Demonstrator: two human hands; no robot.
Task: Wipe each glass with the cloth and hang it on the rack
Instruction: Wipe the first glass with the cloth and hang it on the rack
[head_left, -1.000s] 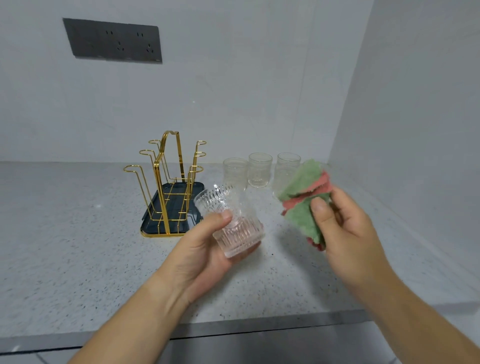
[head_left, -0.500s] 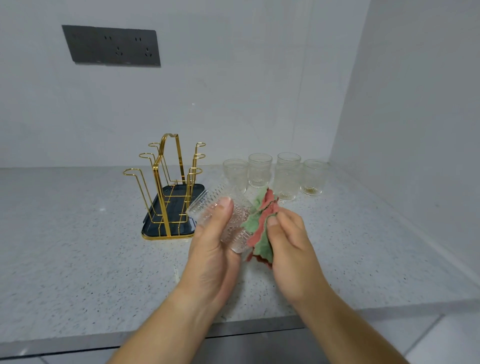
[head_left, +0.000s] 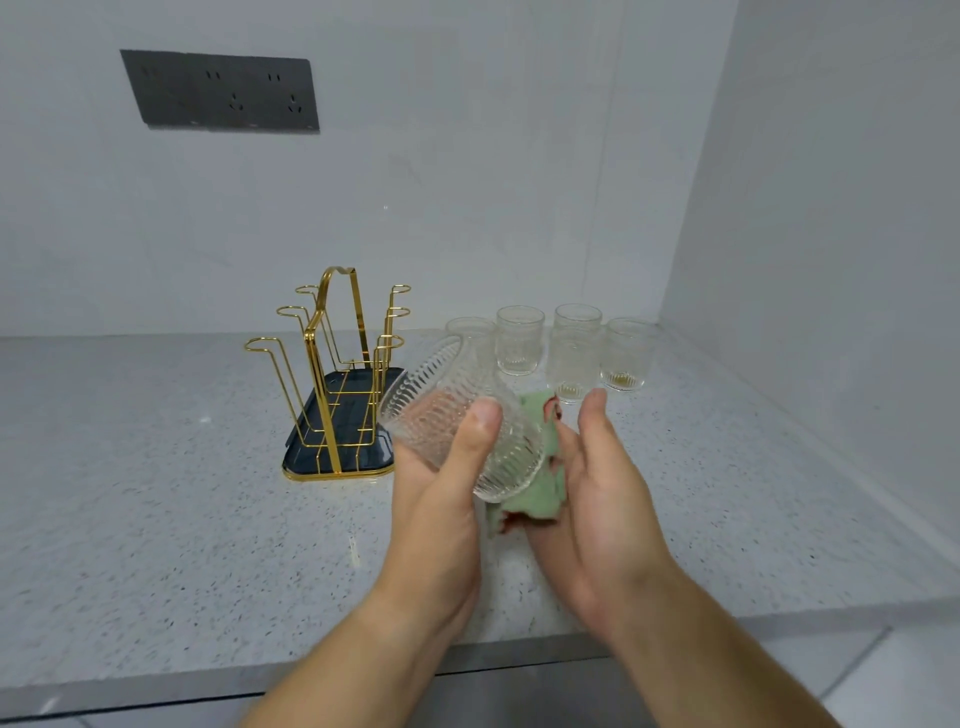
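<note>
Glass (head_left: 447, 415), ribbed and tilted above the counter (head_left: 156, 493) near the rack (head_left: 332, 374), sits gripped in the left hand (head_left: 441, 514). The right hand (head_left: 602, 499) presses the cloth (head_left: 540, 473) against its base, fingers (head_left: 566, 452) uncurled. A hard push could slide it from that one-handed grip.

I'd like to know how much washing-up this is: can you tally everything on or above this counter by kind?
Ribbed glasses: 6 (one in the left hand, five standing on the counter)
Green and red cloth: 1
Gold wire rack: 1
Socket panel: 1
Total: 9
</note>
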